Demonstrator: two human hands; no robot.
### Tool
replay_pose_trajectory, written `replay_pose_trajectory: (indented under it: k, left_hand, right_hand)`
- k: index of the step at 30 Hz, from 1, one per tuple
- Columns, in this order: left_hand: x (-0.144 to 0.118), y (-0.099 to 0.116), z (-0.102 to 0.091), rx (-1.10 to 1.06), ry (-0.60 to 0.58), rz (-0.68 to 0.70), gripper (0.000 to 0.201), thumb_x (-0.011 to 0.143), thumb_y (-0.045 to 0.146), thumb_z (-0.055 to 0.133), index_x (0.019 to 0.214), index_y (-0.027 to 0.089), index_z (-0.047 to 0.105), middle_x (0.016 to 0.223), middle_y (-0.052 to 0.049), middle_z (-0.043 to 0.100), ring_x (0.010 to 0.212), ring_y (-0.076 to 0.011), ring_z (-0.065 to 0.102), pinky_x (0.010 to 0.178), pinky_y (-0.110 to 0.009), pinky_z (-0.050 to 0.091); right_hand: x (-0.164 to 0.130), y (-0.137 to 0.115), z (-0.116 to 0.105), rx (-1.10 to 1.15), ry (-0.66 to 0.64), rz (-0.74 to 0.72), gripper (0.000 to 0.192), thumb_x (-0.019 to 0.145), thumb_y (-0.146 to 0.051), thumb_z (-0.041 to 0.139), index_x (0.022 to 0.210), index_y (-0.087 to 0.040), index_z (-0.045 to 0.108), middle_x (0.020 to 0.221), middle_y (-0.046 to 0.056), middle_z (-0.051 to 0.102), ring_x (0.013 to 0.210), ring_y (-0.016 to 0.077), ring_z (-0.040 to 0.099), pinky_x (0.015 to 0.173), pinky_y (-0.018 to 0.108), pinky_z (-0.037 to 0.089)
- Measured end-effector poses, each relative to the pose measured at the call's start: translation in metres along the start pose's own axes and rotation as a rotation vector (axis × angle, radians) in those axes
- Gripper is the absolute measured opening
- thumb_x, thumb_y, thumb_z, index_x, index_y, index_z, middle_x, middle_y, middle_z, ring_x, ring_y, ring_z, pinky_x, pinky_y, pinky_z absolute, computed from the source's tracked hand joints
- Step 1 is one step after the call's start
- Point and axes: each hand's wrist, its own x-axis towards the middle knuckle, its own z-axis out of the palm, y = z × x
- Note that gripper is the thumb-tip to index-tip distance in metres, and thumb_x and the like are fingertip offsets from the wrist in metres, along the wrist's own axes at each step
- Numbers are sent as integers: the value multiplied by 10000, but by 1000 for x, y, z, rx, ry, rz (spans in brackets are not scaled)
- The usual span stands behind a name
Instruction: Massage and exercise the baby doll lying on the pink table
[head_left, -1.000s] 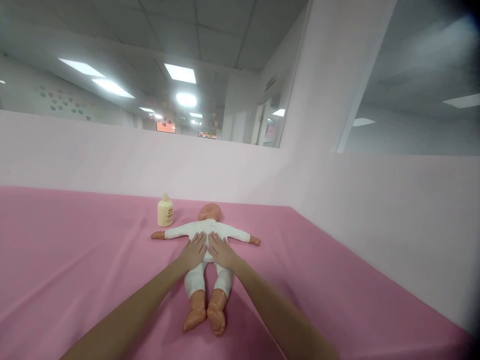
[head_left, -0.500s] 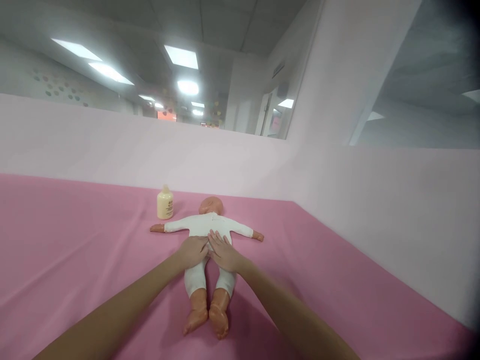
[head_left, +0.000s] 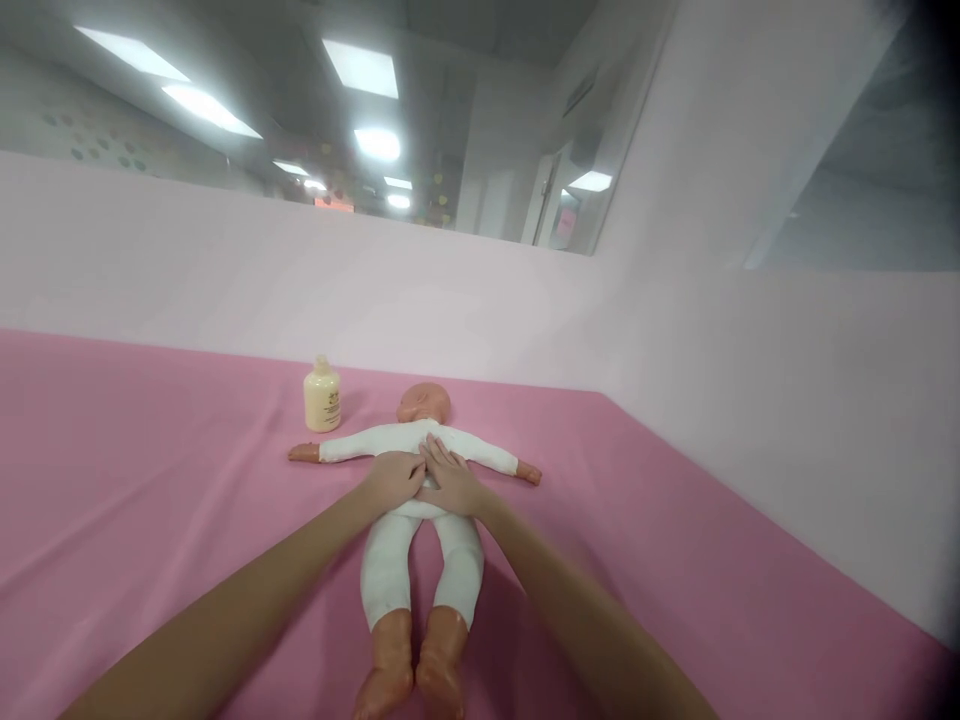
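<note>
Doll [head_left: 409, 440] is lying flat; left hand [head_left: 394, 475] and right hand [head_left: 450, 482], grips released, are sliding up its torso, seemingly touching. Bottle [head_left: 322, 396] is standing near, open counter [head_left: 150, 500] around.

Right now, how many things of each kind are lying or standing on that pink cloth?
Baby doll in white suit, lying flat, arms spread: 1
Cream plastic bottle, standing upright by the doll's head: 1
Bare hands, left hand and right hand, flat on the doll's torso: 2
Total: 4
</note>
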Motion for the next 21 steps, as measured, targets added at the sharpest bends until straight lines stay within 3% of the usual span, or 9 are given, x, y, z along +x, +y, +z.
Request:
replay_pose_trajectory:
  k: [6,10,13,15,17,21]
  left_hand:
    - [-5,-13,15,-183,92,72,299,951,284,321,789,209,561,846,-52,676,796,-209,605,740,-352,450]
    - [-9,-21,18,-309,136,144,229,948,270,342,852,206,540,926,-58,648,873,-214,567,813,-374,443]
    - [-12,-24,17,-358,150,182,162,927,253,385,916,206,539,962,-54,635,897,-211,552,835,-375,433]
    - [-13,-25,15,-357,161,215,127,907,254,421,929,205,536,948,-55,627,896,-213,545,829,-373,427]
    - [-14,-26,13,-346,154,263,101,888,248,443,903,207,534,917,-52,621,875,-211,538,813,-367,422]
    - [-13,-28,9,-378,86,374,94,874,264,453,830,212,519,826,-37,610,784,-192,530,766,-346,422]
  right_hand:
    - [13,10,-1,-3,17,-14,778,877,-632,424,1535,-312,157,1631,55,69,1492,315,57,1142,568,93]
    - [12,17,10,70,224,-138,588,876,-552,507,1398,-287,445,1544,75,335,1425,283,252,1136,481,180]
    - [10,22,17,205,418,-204,312,870,-408,560,1108,-212,607,1230,95,585,1177,235,489,1043,412,332]
    - [10,24,19,265,471,-256,132,864,-292,538,927,-193,597,987,71,617,972,198,541,920,364,413]
    - [10,25,18,283,446,-329,34,831,-205,516,823,-199,549,845,39,593,844,177,531,818,327,433]
    - [11,24,13,291,350,-430,55,767,-157,515,759,-209,500,741,3,564,733,153,506,729,289,415]
